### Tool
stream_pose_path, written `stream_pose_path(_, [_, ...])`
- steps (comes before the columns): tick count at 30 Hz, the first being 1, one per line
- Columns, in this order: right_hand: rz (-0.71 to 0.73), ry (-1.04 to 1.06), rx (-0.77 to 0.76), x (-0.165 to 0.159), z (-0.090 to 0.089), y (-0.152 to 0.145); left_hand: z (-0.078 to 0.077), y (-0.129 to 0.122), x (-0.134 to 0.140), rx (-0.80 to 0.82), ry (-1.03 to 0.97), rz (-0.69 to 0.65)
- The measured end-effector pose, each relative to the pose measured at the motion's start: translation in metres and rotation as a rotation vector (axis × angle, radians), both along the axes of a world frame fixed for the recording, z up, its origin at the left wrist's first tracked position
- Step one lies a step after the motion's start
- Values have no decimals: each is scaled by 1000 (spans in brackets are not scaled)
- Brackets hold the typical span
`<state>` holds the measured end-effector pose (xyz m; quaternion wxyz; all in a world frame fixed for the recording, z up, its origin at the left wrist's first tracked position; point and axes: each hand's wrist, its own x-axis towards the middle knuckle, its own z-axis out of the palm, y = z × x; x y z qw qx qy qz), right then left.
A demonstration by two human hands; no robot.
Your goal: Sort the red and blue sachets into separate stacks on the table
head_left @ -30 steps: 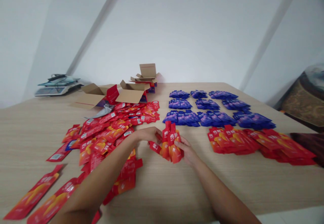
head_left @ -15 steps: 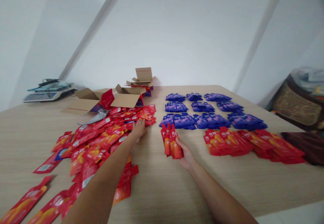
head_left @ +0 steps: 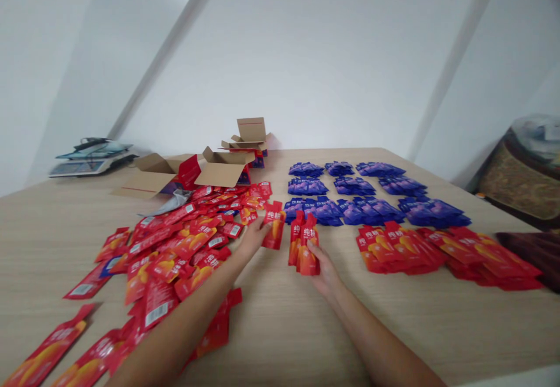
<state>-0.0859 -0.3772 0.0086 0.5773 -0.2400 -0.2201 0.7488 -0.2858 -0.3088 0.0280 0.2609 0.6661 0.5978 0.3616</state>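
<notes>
Plain pale walls (head_left: 315,55), slanting at both sides, stand behind a wood-grain table (head_left: 271,329), on which we record the following.

Left hand (head_left: 252,239): fingers closed on one red pouch (head_left: 274,228), gripped at its near left edge and held raised, printed face towards us, between the heap and our other hand.

Right hand (head_left: 324,269): thumb and fingers closed round a small bunch of red pouches (head_left: 303,250), held upright and overlapping; two faces show, and we cannot tell the full count.

Left side: one loose heap of red pouches (head_left: 196,238), lying at all angles, some with barcodes up; further single pouches near the table's front left. A crumpled silvery wrapper (head_left: 172,201) lies at the heap's far edge.

Behind the heap: several open cardboard boxes (head_left: 225,169), flaps spread. Far left: one scale (head_left: 83,166) with flat items piled on it.

Right of centre: purple-blue pouches (head_left: 324,209), nine groups in three rows. Nearer us and further right: red stacks (head_left: 398,248), fanned and overlapping. Far right: one dark cloth (head_left: 527,254) and one brown patterned item (head_left: 525,174), its kind unclear to us.
</notes>
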Motion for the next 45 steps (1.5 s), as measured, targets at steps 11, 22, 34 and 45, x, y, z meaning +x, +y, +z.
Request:
stream_pose_path(11, [-33,-44,31,-2,-1,-1,4,-2,19,-74,67,-191])
stream_pose_path(22, [64,1,-126,8,3,1,-17,32,-31,1,1017,133])
stream_pose_path(34, [105,46,-188,10,5,-3,22,-26,-52,80,1059,-11])
stream_pose_path(45, [109,125,-49,14,-1,1,64,-53,-16,458,246,-303])
